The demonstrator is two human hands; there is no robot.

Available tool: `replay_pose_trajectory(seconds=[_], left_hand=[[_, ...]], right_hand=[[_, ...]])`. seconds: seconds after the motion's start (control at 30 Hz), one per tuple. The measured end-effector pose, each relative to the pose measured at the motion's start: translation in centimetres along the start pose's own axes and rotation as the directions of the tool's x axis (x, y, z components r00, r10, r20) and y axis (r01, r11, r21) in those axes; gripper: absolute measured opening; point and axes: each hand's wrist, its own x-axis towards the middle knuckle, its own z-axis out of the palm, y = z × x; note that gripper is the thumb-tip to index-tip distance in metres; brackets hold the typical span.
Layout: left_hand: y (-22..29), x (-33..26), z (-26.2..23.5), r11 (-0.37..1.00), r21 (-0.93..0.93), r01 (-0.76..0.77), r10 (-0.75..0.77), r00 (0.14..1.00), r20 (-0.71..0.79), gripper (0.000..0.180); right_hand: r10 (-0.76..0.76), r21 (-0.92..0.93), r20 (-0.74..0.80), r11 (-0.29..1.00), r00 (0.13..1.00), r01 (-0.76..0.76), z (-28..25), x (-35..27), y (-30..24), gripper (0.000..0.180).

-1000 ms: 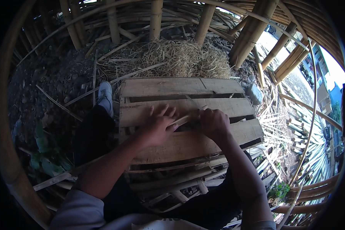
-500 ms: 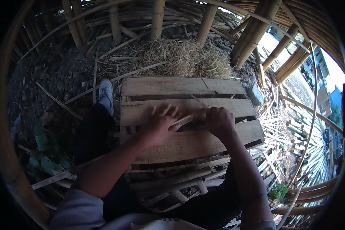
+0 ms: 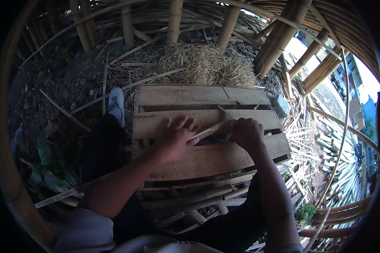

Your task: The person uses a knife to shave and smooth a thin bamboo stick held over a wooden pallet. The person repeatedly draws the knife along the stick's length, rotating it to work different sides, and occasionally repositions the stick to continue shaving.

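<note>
Two hands, left hand (image 3: pixel 175 141) and right hand (image 3: pixel 245 131), bamboo strip (image 3: pixel 207 132) between them

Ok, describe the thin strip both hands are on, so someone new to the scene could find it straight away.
Find the pale wooden pallet lying below the heap of dry straw. On its middle plank the left hand and right hand meet. The bamboo strip is the thin pale sliver running between them, far narrower than the planks and, unlike the loose sticks on the ground, held by both hands.
</note>
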Motion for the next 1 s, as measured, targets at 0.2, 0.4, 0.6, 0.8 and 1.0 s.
replay_pose_trajectory(seconds=[0.2,0.4,0.6,0.8,1.0], left_hand=[[-0.1,-0.4,0.3,0.998,0.052,-0.048,0.052,0.996,-0.079,0.048],[2.1,-1.8,0.9,0.992,0.117,-0.053,0.077,0.974,-0.212,0.043],[2.3,-1.6,1.1,0.986,0.163,-0.020,0.047,0.985,-0.163,0.042],[1.8,-0.7,0.6,0.992,0.120,-0.046,0.059,0.992,-0.108,0.041],[1.4,-0.9,1.4,0.992,0.109,-0.070,0.087,0.984,-0.158,0.041]], right_hand=[[0.145,-0.167,-0.138,0.972,0.980,-0.167,-2.0,-1.2,-0.1,0.033],[0.023,0.305,-0.189,0.952,0.982,0.036,-2.1,-2.5,-3.2,0.035],[-0.038,0.341,-0.171,0.935,0.985,0.095,-1.8,-2.7,-4.5,0.023],[-0.181,0.123,-0.494,0.954,0.850,0.274,1.0,-2.4,-3.4,0.019],[-0.164,-0.023,-0.316,0.986,0.934,0.165,2.8,-2.4,0.4,0.016]])
